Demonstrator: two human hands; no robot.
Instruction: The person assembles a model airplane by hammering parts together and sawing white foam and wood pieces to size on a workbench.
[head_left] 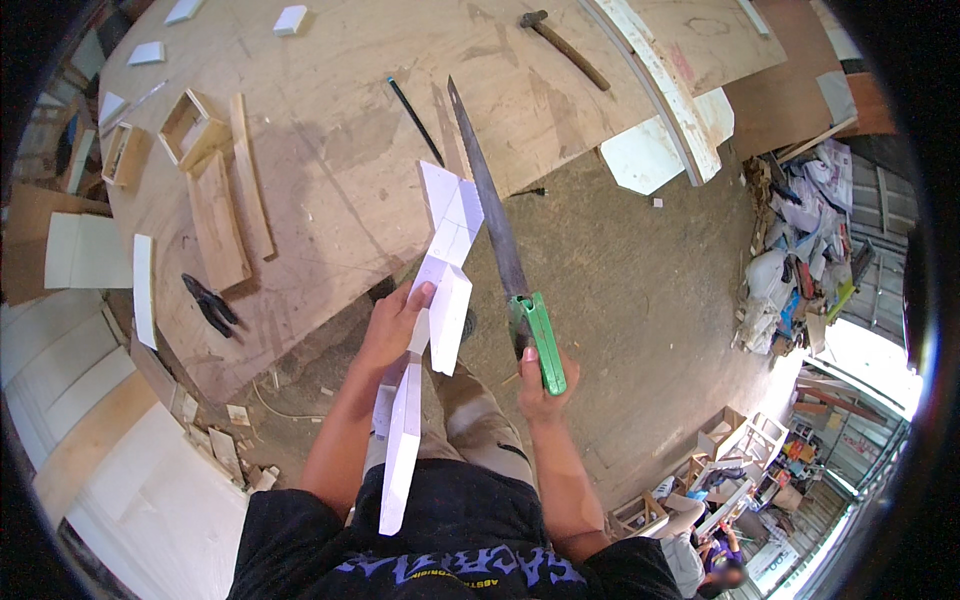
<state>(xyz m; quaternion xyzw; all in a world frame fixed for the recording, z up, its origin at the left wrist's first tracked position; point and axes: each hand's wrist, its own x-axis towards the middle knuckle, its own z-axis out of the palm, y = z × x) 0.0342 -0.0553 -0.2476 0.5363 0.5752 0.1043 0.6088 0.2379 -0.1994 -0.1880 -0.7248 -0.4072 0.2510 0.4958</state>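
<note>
Above the dusty concrete floor [640, 290], near the edge of the large plywood desk [340, 150], both hands are raised and loaded. The left hand [395, 325] grasps a long white painted board strip [430, 330], thumb on its near face; the strip runs from the person's lap up toward the desk, apparently held upright for inspection of its pencil lines. The right hand [540, 385] is clenched around the green plastic handle of a steel-bladed handsaw [500, 235], blade pointing away, just right of the strip and apart from it. Both forearms are bent at the elbow, wrists level. On the desk lie black pliers [210, 303] at left, a black pencil [415, 118], a wooden-handled hammer [562, 45] far off, and small open wooden box frames [190, 125].
</note>
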